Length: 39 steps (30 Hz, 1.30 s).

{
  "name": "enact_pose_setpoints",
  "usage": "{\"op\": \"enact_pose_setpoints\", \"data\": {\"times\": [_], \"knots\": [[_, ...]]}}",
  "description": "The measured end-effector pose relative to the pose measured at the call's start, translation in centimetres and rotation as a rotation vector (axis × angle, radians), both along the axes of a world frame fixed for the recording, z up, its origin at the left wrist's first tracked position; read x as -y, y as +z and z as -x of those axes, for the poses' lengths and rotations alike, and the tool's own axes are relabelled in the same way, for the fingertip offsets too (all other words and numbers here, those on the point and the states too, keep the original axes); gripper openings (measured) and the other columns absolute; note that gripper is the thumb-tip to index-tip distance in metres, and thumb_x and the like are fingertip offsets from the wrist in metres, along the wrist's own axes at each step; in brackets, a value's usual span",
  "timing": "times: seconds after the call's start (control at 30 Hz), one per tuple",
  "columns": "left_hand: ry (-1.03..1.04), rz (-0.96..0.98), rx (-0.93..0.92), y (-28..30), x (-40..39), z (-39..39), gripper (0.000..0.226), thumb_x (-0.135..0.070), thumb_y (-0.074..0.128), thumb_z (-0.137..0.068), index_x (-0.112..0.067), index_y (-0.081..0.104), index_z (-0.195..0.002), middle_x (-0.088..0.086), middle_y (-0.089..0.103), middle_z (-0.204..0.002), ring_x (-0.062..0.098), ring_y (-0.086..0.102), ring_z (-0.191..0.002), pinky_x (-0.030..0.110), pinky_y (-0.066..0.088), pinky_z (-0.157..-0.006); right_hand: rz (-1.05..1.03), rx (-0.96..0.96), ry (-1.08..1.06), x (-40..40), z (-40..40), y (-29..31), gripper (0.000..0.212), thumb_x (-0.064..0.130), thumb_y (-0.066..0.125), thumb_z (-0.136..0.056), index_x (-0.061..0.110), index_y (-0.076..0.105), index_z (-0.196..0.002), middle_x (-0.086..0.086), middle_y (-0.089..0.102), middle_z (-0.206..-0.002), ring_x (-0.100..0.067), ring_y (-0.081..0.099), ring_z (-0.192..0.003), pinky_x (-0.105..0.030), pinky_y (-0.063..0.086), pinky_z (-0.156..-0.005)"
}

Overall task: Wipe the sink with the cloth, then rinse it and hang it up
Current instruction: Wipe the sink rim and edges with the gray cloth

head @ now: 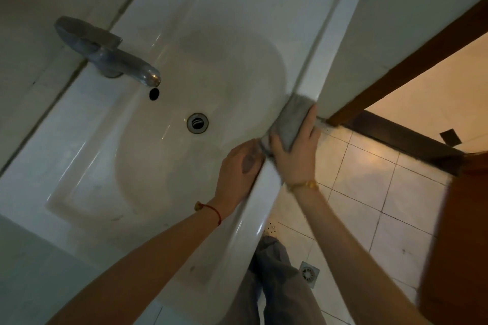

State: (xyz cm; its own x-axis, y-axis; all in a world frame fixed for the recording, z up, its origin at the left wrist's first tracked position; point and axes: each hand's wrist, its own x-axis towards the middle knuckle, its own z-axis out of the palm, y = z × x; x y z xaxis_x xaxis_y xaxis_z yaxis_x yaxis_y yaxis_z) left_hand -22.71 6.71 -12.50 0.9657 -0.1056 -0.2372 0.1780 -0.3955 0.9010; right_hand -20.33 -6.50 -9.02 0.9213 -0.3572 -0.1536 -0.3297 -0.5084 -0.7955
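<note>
While the chrome tap (111, 57) sits far left over the white ceramic sink (163, 171) and its round metal drain (197, 123), left hand (239, 170) rests inside the basin at the front rim, fingers curled touching the grey folded cloth (289, 119). Right hand (295, 155) grips that cloth, pressing it onto the rim. Beige floor tiles (369, 192) at right.

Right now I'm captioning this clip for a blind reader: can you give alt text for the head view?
Both hands work a grey cloth along the front rim of a white sink: the right hand holds it over the edge, the left hand rests at its inner end. A metal tap overhangs the basin above the drain.
</note>
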Motion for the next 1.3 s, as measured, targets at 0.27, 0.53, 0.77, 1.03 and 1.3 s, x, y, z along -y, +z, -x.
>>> {"op": "enact_pose_setpoints", "data": {"times": [0.27, 0.53, 0.77, 1.03, 1.3], "knots": [[0.020, -0.020, 0.001, 0.4, 0.3, 0.0, 0.040, -0.034, 0.057, -0.098, -0.020, 0.057, -0.136, -0.004, 0.061, -0.134, 0.007, 0.056, -0.122, 0.030, 0.044, -0.109, 0.116, -0.012, 0.009, 3.4, -7.3, 0.3, 0.102, 0.033, 0.068, -0.086, 0.010, -0.005, -0.153, -0.017, 0.029, -0.136, -0.020, 0.038, -0.108, -0.025, 0.034, -0.092], [0.014, -0.058, 0.005, 0.7, 0.3, 0.0, 0.050, -0.048, 0.052, -0.094, -0.019, 0.058, -0.134, -0.002, 0.062, -0.132, 0.011, 0.058, -0.119, 0.030, 0.045, -0.106, 0.072, 0.034, 0.026, 1.3, -2.5, -0.5, 0.104, 0.033, 0.069, -0.085, 0.012, -0.007, -0.153, -0.014, 0.030, -0.135, -0.016, 0.035, -0.109, -0.027, 0.035, -0.096], [0.016, -0.108, -0.003, 0.6, 0.5, -0.1, 0.039, -0.033, 0.055, -0.099, -0.018, 0.057, -0.135, -0.001, 0.060, -0.135, 0.012, 0.055, -0.123, 0.031, 0.041, -0.110, 0.104, 0.039, 0.099, 3.2, -5.6, 0.0, 0.107, 0.030, 0.070, -0.083, 0.006, -0.007, -0.152, -0.021, 0.025, -0.138, -0.022, 0.037, -0.114, -0.030, 0.038, -0.097], [-0.033, -0.137, 0.038, 0.4, 0.4, 0.2, 0.039, -0.033, 0.051, -0.101, -0.020, 0.055, -0.137, -0.003, 0.058, -0.138, 0.012, 0.053, -0.127, 0.034, 0.039, -0.113, 0.092, -0.002, 0.025, 4.8, -9.3, 0.0, 0.100, 0.034, 0.065, -0.087, 0.009, -0.007, -0.153, -0.019, 0.031, -0.136, -0.028, 0.041, -0.117, -0.020, 0.028, -0.089], [-0.331, -0.290, 0.124, 1.6, -3.7, 0.2, 0.041, -0.034, 0.051, -0.100, -0.015, 0.055, -0.136, 0.002, 0.058, -0.138, 0.017, 0.056, -0.123, 0.021, 0.037, -0.105, 0.052, 0.065, 0.057, 0.2, 0.1, -0.5, 0.104, 0.030, 0.070, -0.084, 0.008, -0.006, -0.153, -0.020, 0.030, -0.136, -0.025, 0.038, -0.118, -0.033, 0.033, -0.105]]}}
